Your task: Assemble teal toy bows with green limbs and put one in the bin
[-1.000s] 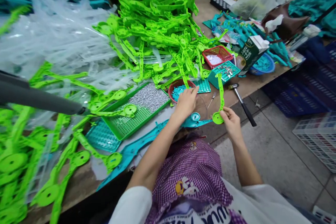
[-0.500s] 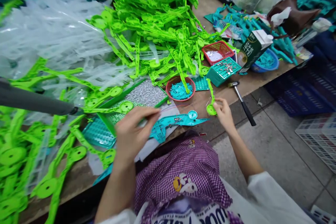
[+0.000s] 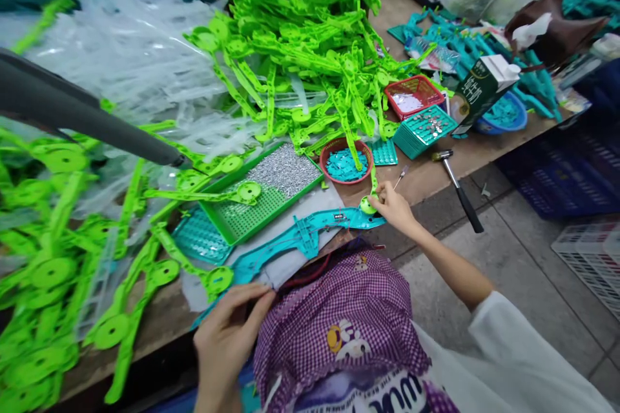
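Note:
My right hand [image 3: 394, 208] pinches a bright green plastic arm with a round end [image 3: 368, 205], holding it over the right end of a long teal plastic part [image 3: 278, 246]. A small metal piece and thin red wire lie in the teal part. Beside my right fingers a thin metal-tipped tool [image 3: 401, 175] sticks up; whether they hold it is unclear. Lower left, my left hand [image 3: 230, 332] is closed, thumb and forefinger pinched together by the teal part's near end and the apron. What is between those fingertips is too small to make out.
A green tray [image 3: 232, 216] of small metal pins, a red basket [image 3: 371, 171] of teal pieces and a hammer [image 3: 458, 190] surround the work. Green parts [image 3: 290, 32] are heaped behind. A grey bar [image 3: 97, 116] slants in from the left. A drink carton [image 3: 487, 90] stands right.
My left hand has come down and toward me, off the teal part. The green arm in my right hand has moved left onto the teal part's end. The view has shifted slightly.

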A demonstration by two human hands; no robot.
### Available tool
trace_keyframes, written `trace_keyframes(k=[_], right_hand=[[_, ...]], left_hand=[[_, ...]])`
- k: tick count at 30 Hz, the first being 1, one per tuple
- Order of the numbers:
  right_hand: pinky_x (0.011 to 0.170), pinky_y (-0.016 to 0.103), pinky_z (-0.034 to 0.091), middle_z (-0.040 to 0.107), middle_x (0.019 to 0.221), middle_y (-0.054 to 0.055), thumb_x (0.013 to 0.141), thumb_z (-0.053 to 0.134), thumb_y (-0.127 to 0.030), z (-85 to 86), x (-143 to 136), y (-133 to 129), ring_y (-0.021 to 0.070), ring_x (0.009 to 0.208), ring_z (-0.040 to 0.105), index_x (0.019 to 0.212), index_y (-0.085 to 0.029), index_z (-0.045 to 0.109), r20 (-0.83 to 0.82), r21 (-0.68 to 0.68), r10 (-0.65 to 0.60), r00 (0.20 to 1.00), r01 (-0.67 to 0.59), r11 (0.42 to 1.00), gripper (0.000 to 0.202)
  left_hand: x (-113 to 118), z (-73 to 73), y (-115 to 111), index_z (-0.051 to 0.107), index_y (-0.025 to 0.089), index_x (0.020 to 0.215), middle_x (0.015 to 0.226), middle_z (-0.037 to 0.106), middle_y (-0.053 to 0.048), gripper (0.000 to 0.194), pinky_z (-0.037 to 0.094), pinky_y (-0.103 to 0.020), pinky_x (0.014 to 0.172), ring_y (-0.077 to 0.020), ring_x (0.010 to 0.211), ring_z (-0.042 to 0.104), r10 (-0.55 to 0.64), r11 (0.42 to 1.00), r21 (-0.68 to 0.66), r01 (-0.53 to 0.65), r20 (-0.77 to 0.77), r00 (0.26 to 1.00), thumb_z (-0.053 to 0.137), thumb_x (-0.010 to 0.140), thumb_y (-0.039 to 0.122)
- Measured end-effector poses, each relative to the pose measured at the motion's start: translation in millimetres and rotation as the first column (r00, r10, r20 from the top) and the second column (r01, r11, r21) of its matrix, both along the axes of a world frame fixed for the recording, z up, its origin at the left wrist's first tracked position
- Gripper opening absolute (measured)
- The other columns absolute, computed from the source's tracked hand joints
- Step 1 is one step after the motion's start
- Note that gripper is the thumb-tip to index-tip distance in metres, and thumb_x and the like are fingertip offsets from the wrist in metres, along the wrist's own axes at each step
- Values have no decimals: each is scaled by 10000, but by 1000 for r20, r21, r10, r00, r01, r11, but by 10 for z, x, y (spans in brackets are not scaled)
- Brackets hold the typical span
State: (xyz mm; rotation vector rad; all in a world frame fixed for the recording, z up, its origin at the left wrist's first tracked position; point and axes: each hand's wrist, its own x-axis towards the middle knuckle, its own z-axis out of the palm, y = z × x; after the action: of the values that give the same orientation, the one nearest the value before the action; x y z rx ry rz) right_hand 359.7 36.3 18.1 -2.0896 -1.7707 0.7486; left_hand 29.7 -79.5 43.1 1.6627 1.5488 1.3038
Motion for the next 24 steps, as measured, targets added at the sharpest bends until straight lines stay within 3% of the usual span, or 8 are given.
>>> trace_keyframes(k=[4,7,10,17,24], right_hand=[[578,247,297,633,710,-22,874,553,-435,94,-11,49,197,690,614,926,-255,538,92,-43,22,996,-18,999,189],[595,253,292,648,739,-7,904,534,-441,151,0,70,202,725,617,898,-252,547,127,-95,59,990,-47,994,189],[588,250,273,630,715,-16,925,514,-461,157,15,74,194,718,605,884,-249,542,91,-115,86,992,-76,991,218],[584,244,259,553,663,-52,895,566,-394,78,26,109,146,620,527,825,-236,490,-32,-66,73,997,-75,995,188],[606,238,287,541,634,-62,863,589,-397,-8,95,96,128,590,497,763,-234,450,-163,-4,86,983,-88,996,237]], left_hand=[[380,-124,317,720,216,785,747,730,-21,96,583,-293,666,-161,683,680,-58,998,15,58,22,998,720,795,311],[531,-175,400,730,219,807,767,735,-27,101,578,-310,709,-166,707,682,-140,990,-14,140,2,990,699,818,314],[539,-218,393,727,218,819,767,728,-24,110,566,-297,685,-165,707,677,-144,989,-36,145,33,989,689,825,321],[566,-379,541,720,192,833,779,723,-20,176,541,-301,723,-155,696,659,42,999,-27,-44,-52,998,681,818,363],[606,-533,640,717,181,846,800,737,-27,207,540,-292,740,-161,721,676,40,999,9,-39,-149,988,645,858,375]])
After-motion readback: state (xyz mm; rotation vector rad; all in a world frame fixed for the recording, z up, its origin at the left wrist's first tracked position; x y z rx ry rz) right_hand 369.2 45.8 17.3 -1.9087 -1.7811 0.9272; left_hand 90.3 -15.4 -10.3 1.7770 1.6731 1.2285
